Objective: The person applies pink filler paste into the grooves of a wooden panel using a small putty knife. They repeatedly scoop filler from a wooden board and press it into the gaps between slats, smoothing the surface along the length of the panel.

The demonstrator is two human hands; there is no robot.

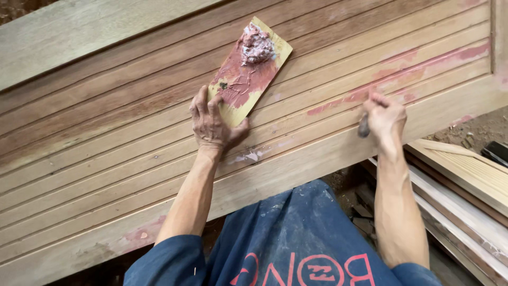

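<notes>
Grooved wooden door panel (132, 137) — carrying 1 putty-smeared board (248, 74) — streaked with pink filler (402, 74).

The large grooved brown wooden panel (132, 137) runs in warm tan and reddish-brown strips, with pinkish-red filler streaks (402, 74) smeared along its grooves and a faded pink patch near its lower edge. The small yellowish flat wooden board (248, 74) is coated in reddish-pink putty, topped by a paler pink-grey lump (256, 46). The dark blue cloth garment (296, 238) carries red outlined lettering and pale dusty specks.
</notes>
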